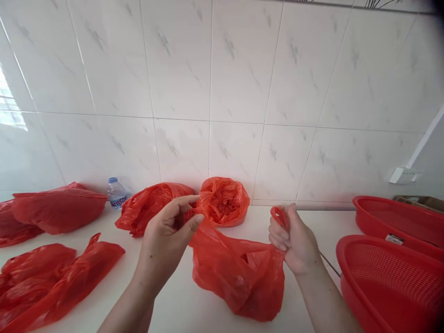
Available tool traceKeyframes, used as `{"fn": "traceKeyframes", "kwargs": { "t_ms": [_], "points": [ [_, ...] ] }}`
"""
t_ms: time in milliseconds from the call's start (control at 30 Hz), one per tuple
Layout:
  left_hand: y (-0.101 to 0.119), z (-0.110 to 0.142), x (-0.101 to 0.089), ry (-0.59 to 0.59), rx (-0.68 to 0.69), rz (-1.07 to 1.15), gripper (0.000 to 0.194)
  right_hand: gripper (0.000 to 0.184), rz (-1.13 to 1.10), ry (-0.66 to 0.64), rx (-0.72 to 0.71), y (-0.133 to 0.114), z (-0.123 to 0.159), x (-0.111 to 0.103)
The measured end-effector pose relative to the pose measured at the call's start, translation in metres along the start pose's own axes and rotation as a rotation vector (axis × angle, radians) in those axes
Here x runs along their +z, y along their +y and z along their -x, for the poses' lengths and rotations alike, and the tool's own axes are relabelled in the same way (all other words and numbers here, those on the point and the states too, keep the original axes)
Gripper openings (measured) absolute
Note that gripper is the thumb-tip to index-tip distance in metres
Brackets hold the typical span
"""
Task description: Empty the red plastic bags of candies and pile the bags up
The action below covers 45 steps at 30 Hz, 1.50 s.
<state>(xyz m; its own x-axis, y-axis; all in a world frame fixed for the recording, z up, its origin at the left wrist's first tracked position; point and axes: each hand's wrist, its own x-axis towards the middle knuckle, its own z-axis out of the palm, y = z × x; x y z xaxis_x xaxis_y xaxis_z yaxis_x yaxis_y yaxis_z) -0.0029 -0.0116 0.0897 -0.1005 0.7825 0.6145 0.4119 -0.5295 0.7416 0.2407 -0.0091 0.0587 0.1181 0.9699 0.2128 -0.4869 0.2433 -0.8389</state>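
left hand (171,231): grip closed on one handle side of red bag (239,273) | right hand (294,238): grip clamped on its other handle | bag: between both hands, over table (187,305), red baskets (391,273) at right

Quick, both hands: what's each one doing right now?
Left hand: closed on one side of the red bag.
Right hand: closed around the bag's other side.
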Motion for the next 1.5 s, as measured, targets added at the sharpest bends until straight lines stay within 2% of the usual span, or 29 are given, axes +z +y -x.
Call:
{"fn": "traceKeyframes", "kwargs": {
  "t_ms": [100, 200, 333, 400, 433, 533, 633, 700, 767, 833, 933, 967, 1100, 1167, 1267, 1333, 1400, 1500],
  "points": [
    [0.001, 0.008, 0.006, -0.111, -0.071, 0.206, 0.034, 0.040, 0.129, -0.015, 0.004, 0.003, 0.011, 0.014],
    [0.000, 0.014, 0.012, -0.250, -0.067, 0.256, 0.034, 0.048, 0.314, -0.102, 0.122, 0.002, 0.025, 0.027],
    [0.003, 0.021, 0.016, -0.414, 0.003, 0.297, 0.027, 0.075, 0.394, -0.480, 0.270, 0.005, 0.038, 0.036],
    [0.008, 0.025, 0.018, -0.489, 0.014, 0.350, 0.027, 0.068, 0.387, -0.618, 0.278, 0.012, 0.042, 0.040],
    [0.010, 0.027, 0.018, -0.535, 0.005, 0.391, 0.028, 0.059, 0.388, -0.633, 0.245, 0.015, 0.043, 0.043],
    [0.015, 0.031, 0.020, -0.656, -0.011, 0.499, 0.031, 0.036, 0.407, -0.547, 0.077, 0.024, 0.044, 0.050],
    [0.015, 0.032, 0.021, -0.647, 0.036, 0.497, 0.038, 0.027, 0.444, -0.468, 0.039, 0.026, 0.042, 0.050],
    [0.014, 0.032, 0.019, -0.612, 0.082, 0.461, 0.044, 0.034, 0.483, -0.405, 0.072, 0.025, 0.041, 0.047],
    [0.013, 0.031, 0.018, -0.579, 0.120, 0.413, 0.047, 0.053, 0.514, -0.334, 0.085, 0.023, 0.041, 0.046],
    [0.013, 0.032, 0.017, -0.575, 0.142, 0.394, 0.045, 0.060, 0.499, -0.379, 0.098, 0.021, 0.042, 0.047],
    [0.013, 0.032, 0.018, -0.594, 0.174, 0.428, 0.039, 0.022, 0.439, -0.542, 0.157, 0.021, 0.042, 0.051],
    [0.013, 0.031, 0.018, -0.565, 0.192, 0.410, 0.038, 0.018, 0.416, -0.544, 0.180, 0.022, 0.041, 0.051],
    [0.008, 0.026, 0.020, -0.323, 0.296, 0.139, 0.034, 0.030, 0.325, -0.281, 0.218, 0.028, 0.030, 0.044],
    [0.006, 0.025, 0.023, -0.353, 0.347, 0.048, 0.033, 0.034, 0.327, -0.165, 0.219, 0.032, 0.026, 0.038],
    [0.003, 0.026, 0.030, -0.524, 0.425, -0.059, 0.044, 0.038, 0.319, -0.058, 0.215, 0.037, 0.023, 0.033],
    [0.000, 0.027, 0.037, -0.573, 0.470, -0.170, 0.047, 0.037, 0.276, -0.008, 0.210, 0.038, 0.024, 0.032],
    [-0.005, 0.027, 0.042, -0.546, 0.510, -0.273, 0.036, 0.036, 0.249, -0.003, 0.214, 0.037, 0.024, 0.031],
    [-0.012, 0.023, 0.044, -0.472, 0.538, -0.333, 0.017, 0.039, 0.292, -0.089, 0.219, 0.033, 0.024, 0.028]
  ]
}}
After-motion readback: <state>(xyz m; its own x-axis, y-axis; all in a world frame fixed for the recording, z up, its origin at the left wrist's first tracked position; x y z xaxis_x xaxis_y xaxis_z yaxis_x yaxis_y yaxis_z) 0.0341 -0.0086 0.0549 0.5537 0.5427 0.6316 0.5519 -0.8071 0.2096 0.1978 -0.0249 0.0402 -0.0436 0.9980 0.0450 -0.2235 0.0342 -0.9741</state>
